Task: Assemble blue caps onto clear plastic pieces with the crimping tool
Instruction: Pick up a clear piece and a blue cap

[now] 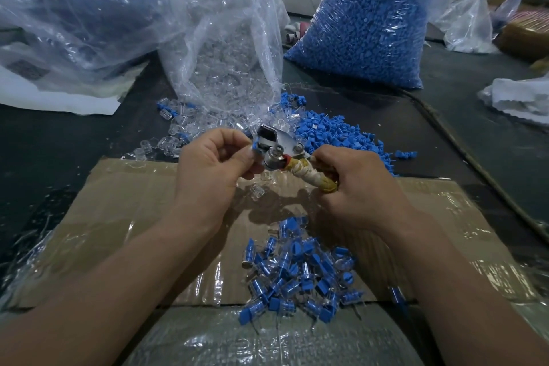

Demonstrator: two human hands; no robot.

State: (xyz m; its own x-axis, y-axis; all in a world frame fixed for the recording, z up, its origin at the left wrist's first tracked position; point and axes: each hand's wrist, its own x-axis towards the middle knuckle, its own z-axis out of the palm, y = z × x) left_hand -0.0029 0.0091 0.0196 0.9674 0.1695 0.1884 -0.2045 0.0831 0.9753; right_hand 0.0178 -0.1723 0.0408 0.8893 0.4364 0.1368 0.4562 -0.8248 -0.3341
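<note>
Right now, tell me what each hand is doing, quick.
The left hand pinches a blue cap at the crimping tool head.
The right hand grips the tool's wrapped handle.

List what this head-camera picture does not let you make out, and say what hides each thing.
1. Head view: whether a clear piece sits under the blue cap that the left hand pinches; that hand and the crimping tool cover it.
2. The tool's handle ends: wrapped by the right hand.
3. Contents of the far-left bag: dark blur behind crinkled plastic.
</note>
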